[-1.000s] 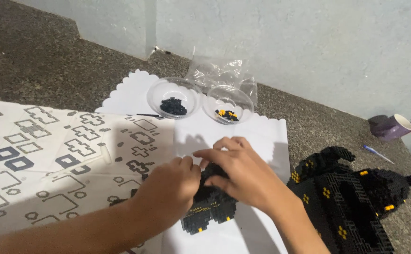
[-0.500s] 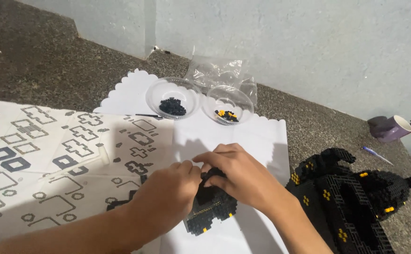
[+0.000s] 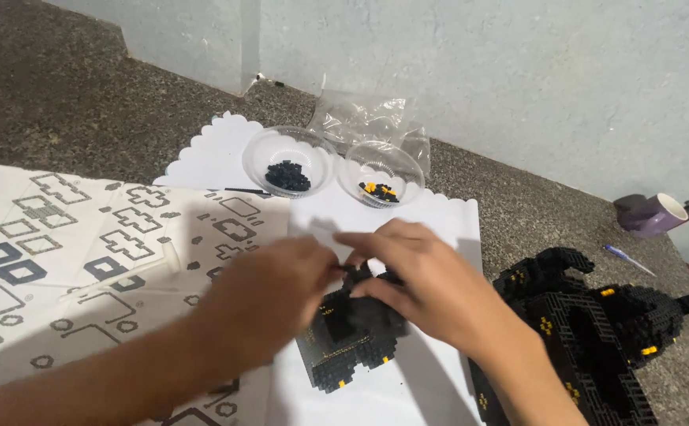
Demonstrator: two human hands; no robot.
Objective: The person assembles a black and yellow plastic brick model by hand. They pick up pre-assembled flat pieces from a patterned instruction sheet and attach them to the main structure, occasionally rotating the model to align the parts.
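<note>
Dark speckled stone floor (image 3: 84, 87) against pale wall (image 3: 518, 71); white scallop-edged sheet (image 3: 447, 237) spread on floor; small black brick model with yellow studs (image 3: 344, 339) near sheet's front edge; left hand (image 3: 269, 296) and right hand (image 3: 423, 276) meet over its top, fingertips curled, pinching at bricks there; patterned instruction sheet (image 3: 68, 244) at left; two clear bowls, black pieces (image 3: 287, 162), yellow-and-black pieces (image 3: 380, 173), at sheet's far edge; larger black model (image 3: 597, 323) off right edge.
</note>
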